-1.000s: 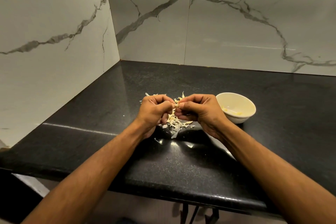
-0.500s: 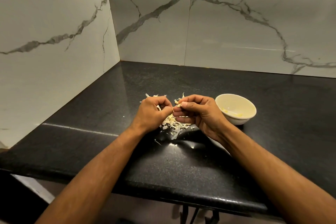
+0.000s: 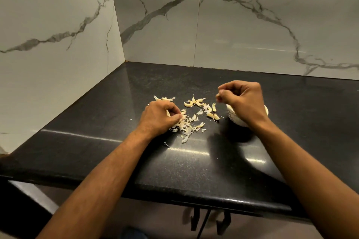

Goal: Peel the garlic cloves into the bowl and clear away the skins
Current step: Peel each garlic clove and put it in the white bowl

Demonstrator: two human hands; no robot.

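I've got the countertop point(image 3: 194, 161) running across in front of me, walls behind it and along its left side, meeting in the far-left corner. A pile of skins point(image 3: 186, 124) lies mid-counter, with garlic cloves point(image 3: 198, 102) scattered just behind and to its right. The bowl point(image 3: 235, 118) sits on the counter right of the cloves. My left hand point(image 3: 158, 117) rests at the pile's left edge, touching it. My right hand point(image 3: 240, 99) hangs above the bowl, covering most of it.
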